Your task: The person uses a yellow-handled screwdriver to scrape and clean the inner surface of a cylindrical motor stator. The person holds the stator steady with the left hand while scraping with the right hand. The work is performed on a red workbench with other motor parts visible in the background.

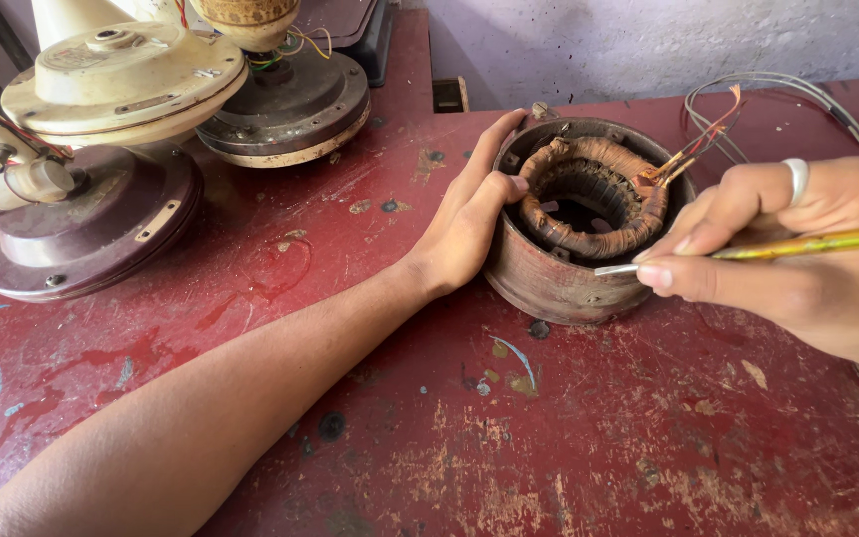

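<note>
Stator housing sits upright on the red surface, right of centre; its copper winding lies inside the rusty ring, lead wires trailing from the far rim. I see my left hand wrapped against the left wall, thumb hooked over the rim, grip holding the housing; my right hand holds a yellow-handled screwdriver in a narrow pinch, metal tip touching the near right rim beside the winding. Judged step: working the tip at the winding's edge. A next move would call for a steady brace and light pressure, sparing the wires. Fan motor parts stand far left.
</note>
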The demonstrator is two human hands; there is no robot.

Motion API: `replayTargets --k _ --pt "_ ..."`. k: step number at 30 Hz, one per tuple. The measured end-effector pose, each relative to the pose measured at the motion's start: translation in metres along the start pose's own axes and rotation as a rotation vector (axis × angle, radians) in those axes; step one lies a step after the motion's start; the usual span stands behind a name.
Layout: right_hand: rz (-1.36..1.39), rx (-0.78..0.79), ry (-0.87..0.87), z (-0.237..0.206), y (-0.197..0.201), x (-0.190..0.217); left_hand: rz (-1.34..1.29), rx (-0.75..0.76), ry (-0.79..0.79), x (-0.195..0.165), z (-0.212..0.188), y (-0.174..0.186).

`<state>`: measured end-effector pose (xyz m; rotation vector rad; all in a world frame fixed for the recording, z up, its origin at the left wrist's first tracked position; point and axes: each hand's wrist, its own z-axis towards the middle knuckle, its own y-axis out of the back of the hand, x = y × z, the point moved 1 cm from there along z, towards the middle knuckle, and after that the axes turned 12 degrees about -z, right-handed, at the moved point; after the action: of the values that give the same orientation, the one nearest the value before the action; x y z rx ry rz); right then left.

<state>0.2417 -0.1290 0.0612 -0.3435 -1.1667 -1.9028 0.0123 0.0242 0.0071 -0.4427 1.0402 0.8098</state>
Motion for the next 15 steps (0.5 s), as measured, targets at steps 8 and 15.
replayTargets --k 8,15 --pt "-0.056 -0.055 -0.084 -0.003 -0.004 0.001 0.012 -0.006 0.0 0.0 0.0 0.0" --pt "-0.086 -0.041 -0.106 0.0 -0.01 0.014 0.0 0.001 -0.01 -0.001 -0.001 -0.001"
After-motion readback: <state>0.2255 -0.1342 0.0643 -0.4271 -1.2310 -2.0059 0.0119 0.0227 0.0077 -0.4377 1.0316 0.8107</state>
